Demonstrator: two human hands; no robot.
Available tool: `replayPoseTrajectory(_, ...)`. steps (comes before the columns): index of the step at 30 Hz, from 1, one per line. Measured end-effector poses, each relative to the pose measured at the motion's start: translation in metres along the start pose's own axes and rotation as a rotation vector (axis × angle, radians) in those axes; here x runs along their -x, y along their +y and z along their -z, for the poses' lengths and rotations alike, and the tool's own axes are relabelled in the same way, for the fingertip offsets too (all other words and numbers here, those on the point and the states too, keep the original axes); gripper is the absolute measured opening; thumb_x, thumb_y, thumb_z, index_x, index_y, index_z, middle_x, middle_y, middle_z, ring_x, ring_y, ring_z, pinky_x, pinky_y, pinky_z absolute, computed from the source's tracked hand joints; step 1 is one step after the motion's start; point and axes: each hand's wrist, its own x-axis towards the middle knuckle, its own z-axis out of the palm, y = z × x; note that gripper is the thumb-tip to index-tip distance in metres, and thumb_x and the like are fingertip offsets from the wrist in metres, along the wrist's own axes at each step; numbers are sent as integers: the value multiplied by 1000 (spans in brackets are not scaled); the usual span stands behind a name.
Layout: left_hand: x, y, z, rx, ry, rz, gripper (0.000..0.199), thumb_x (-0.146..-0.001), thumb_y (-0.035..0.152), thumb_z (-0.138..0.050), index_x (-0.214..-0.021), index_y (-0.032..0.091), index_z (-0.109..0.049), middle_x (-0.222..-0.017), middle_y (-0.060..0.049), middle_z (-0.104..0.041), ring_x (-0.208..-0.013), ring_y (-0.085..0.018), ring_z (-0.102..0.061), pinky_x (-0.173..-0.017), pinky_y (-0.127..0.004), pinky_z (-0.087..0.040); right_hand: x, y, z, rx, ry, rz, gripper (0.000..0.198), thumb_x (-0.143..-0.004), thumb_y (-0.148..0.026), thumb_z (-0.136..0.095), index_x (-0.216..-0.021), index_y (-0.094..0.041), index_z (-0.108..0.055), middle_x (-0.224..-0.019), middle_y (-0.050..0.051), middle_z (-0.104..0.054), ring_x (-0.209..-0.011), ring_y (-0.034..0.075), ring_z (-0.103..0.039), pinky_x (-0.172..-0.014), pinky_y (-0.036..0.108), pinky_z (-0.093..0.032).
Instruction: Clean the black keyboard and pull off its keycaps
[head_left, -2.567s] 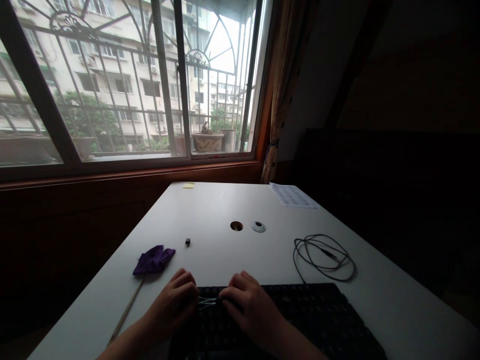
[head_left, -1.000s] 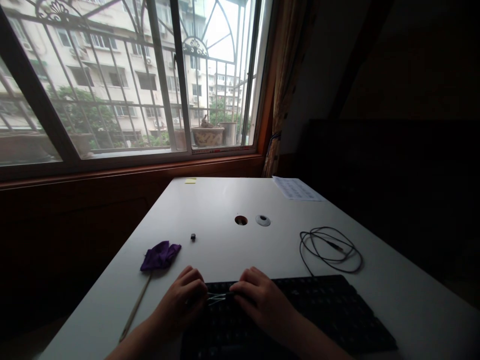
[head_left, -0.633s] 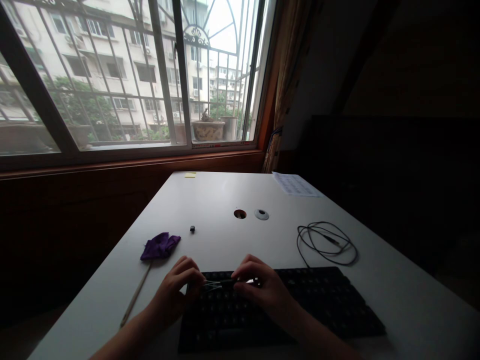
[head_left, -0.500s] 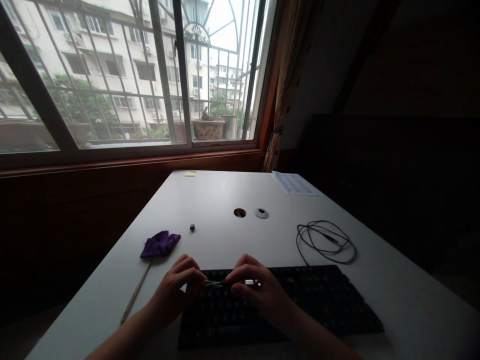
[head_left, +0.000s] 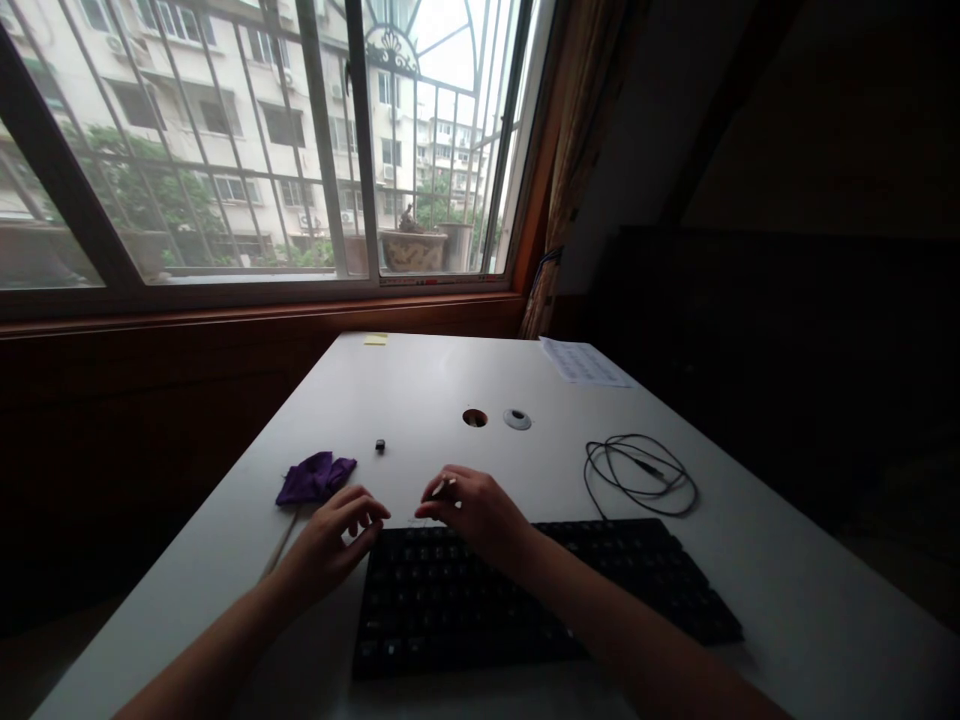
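My right hand [head_left: 469, 510] is above the back edge of a black keyboard [head_left: 465, 600], its fingers pinched on a small tool with thin wires that looks like a wire keycap puller [head_left: 424, 521]. Most of that tool is hidden by the fingers; a pale bit shows between them. My left hand [head_left: 349, 525] hovers by the keyboard's back left corner, fingers curled but apart, with nothing visible in them. Beyond the hands, a small dark keycap-like block [head_left: 380, 446] lies on the white table [head_left: 420, 400].
A purple cloth [head_left: 315, 478] on a stick [head_left: 282, 545] lies at the left. The keyboard's coiled cable [head_left: 641, 475] is at the right. Farther back are a round table hole [head_left: 475, 418], its cover [head_left: 517, 419], a printed sheet [head_left: 587, 362] and yellow notes [head_left: 376, 340].
My left hand has let go of the puller's wire end and moved left and back. The right hand has lifted the puller away from the keys toward the keyboard's back edge.
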Motion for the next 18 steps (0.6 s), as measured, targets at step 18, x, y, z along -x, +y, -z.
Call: replayPoseTrajectory(18,0,-7,-8,-1,-82,17,18,-96,29,-51,-91,20,-66,-91,-3,-57,-78,-16,-58,-69,-26,-47,9,26,-36,154,-125,19,6,-87,-25,-68,-89,-19,-69,-87,4,-66,-75,14,-61,-70,24,-47)
